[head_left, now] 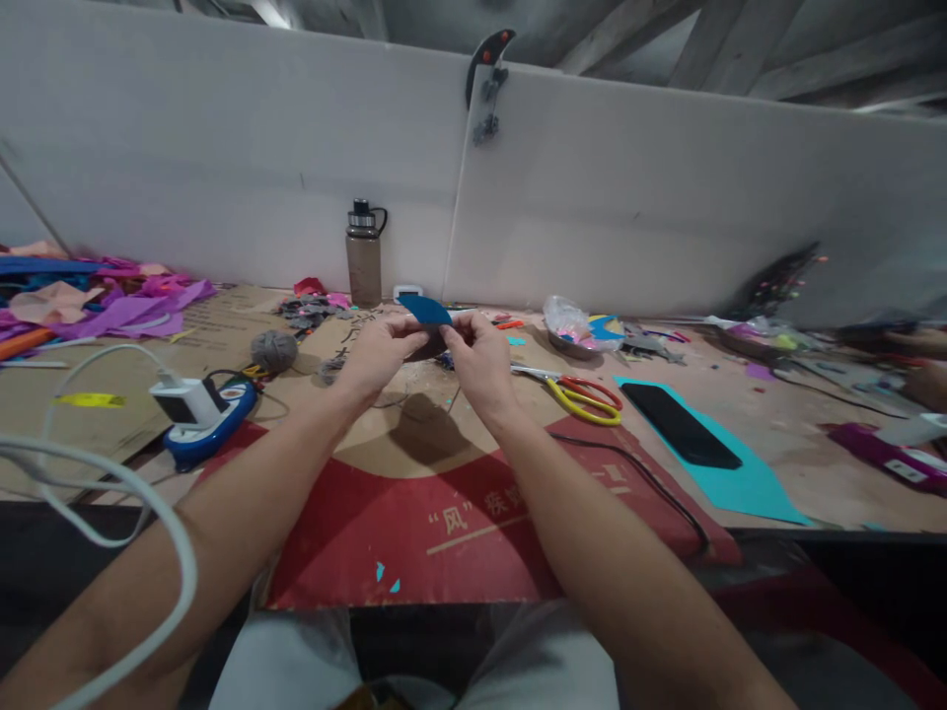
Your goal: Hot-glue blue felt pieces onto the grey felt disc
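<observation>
My left hand (383,352) and my right hand (477,357) are close together above the cardboard, their fingers closed on a blue felt-like piece (427,311). Its curved upper part rises above the fingertips, and a darker lower part shows between the hands. Fingers hide the rest of its outline. To the right of my right hand lie scissors (584,396) with red and yellow handles. A grey yarn ball (274,350) sits to the left of my left hand. Beneath my hands is red and brown cardboard (414,537) with small turquoise scraps.
A bottle (364,254) stands by the white partition. Colourful scraps (110,296) lie at left, near a blue power strip (211,424) with a white cable. A black phone (679,424) rests on a turquoise sheet (755,490). Another person's hand (928,383) is at far right.
</observation>
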The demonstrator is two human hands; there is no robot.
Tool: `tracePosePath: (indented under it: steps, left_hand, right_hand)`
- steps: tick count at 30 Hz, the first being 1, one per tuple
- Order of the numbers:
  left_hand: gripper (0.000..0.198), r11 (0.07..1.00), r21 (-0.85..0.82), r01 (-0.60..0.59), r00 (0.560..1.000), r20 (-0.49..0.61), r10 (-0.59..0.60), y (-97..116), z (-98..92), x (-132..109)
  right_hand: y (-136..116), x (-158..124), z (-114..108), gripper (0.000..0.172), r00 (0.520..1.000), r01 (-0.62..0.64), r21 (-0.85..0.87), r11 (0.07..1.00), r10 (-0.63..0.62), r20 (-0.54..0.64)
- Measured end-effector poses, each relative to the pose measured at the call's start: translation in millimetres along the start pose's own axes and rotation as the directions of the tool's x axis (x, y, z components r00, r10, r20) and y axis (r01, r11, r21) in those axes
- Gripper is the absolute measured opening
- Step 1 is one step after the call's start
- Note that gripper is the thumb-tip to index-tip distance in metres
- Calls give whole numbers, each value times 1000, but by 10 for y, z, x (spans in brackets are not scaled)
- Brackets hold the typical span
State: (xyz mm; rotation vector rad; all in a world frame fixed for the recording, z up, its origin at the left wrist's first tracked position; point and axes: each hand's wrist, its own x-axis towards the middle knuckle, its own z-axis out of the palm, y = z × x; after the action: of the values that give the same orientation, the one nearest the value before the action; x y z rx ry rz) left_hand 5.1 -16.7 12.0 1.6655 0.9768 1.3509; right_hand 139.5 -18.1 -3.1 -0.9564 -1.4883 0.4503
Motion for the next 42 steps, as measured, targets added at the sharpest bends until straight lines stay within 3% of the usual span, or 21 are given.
tracePosePath:
  steps: [4, 10, 15, 27, 29, 31, 33, 35, 37, 40, 42]
  left_hand:
    - [12, 998, 66, 1, 1000, -2, -1, 40, -31, -5]
    - [14, 932, -317, 174, 984, 92, -152, -71, 26, 27]
    - [13, 925, -351, 146, 988, 6, -154, -90, 15, 45]
    - [4, 945, -315, 94, 977, -156, -149, -59, -91, 81]
    - [5, 934, -343, 101, 964, -199, -177, -72, -143, 111]
    - [7, 916, -390, 91, 955, -226, -191, -96, -207, 146]
    - [8, 891, -448, 73, 949, -242, -200, -124, -271, 180]
    - [7, 863, -501, 65, 948, -240, -210, -149, -321, 208]
    - [5, 836, -543, 75, 945, -229, -233, -165, -351, 226]
    - [3, 818, -565, 106, 943, -204, -263, -174, -366, 236]
    - [3, 820, -560, 117, 945, -190, -265, -177, -369, 237]
  right_hand:
    - [-16, -15, -6, 15, 1000, 13, -68, 998, -12, 18]
    - [43, 22, 5, 15, 997, -72, -36, 997, 73, 17]
    - [112, 26, 20, 26, 997, -75, -58, 996, 76, 13]
    - [60, 12, -46, 16, 1000, -16, -74, 997, 15, -15]
    - [46, 1, -42, 15, 998, -12, -73, 997, 17, 66]
    - [35, -20, -30, 19, 974, -3, -88, 996, 23, 226]
    - [27, -41, -18, 26, 910, 17, -139, 990, 42, 411]
    - [23, -50, -24, 33, 849, 34, -225, 974, 91, 521]
    - [29, -41, -63, 39, 857, 25, -319, 948, 144, 495]
    - [92, -1, -188, 36, 945, -26, -464, 885, 173, 277]
    - [183, 22, -287, 31, 973, -74, -578, 812, 185, 135]
